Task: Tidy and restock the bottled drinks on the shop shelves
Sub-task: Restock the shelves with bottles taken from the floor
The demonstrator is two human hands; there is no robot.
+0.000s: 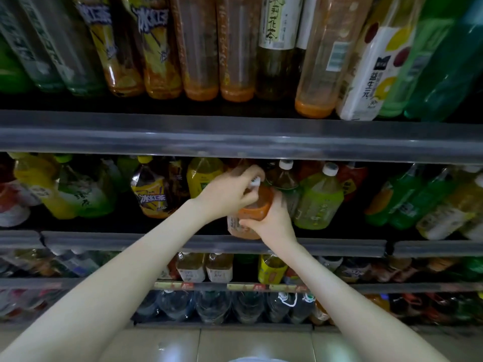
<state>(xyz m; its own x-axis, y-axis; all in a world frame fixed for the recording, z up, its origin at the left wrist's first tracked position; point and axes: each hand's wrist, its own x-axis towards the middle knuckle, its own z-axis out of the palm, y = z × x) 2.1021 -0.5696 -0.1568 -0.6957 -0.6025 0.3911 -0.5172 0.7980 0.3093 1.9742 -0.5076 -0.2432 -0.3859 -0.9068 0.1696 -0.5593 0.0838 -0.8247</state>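
Forearms are reaching up to the middle shelf (183,242). Of the hands, the left hand (227,195) is pinching the white-capped neck of an orange tea bottle (254,210) at the shelf front, while the right hand (273,222) is gripping its body. Judged full, heavy and slick, so the body grip is carrying it best.

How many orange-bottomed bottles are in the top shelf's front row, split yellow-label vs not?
Yellow-label bottles: 2
Bottles without yellow label: 3
Total: 5
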